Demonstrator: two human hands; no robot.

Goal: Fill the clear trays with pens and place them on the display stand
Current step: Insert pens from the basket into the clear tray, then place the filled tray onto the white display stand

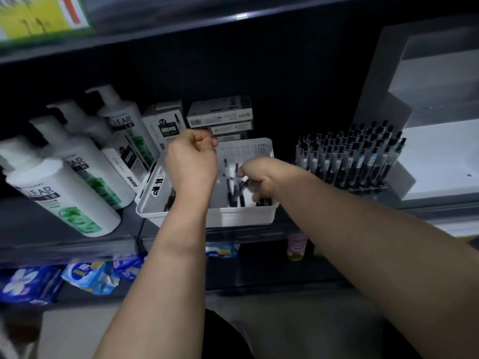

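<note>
Head view, blurred and dim: a dark shelf [64,247] runs across, with a second board above it. At the far right of it stands a pale tiered stand [440,156]. On the left, white pump bottles [64,193] with green labels stand in a row running back into the shelf. A white basket [241,216] with perforated walls sits in the middle of the shelf, its front wall at the shelf edge. Just right of the basket, between it and the stand, a clear tray [363,187] holds many upright pens [347,161], black caps up, packed in rows. Behind the basket sit pen boxes [219,112], some stacked flat and one upright. Below the shelf lie blue packs [88,278].

Both bare forearms reach up from below into the basket. The left hand [191,159] is raised over the basket's left rear part, back toward the camera, fingers curled tight into a fist; whether anything is inside cannot be told. The right hand [259,182] is lower, down inside the basket near its right front corner, fingers curled round a bunch of loose pens [234,187]. More dark pens lie on the basket floor beside it, one near the left forearm
</note>
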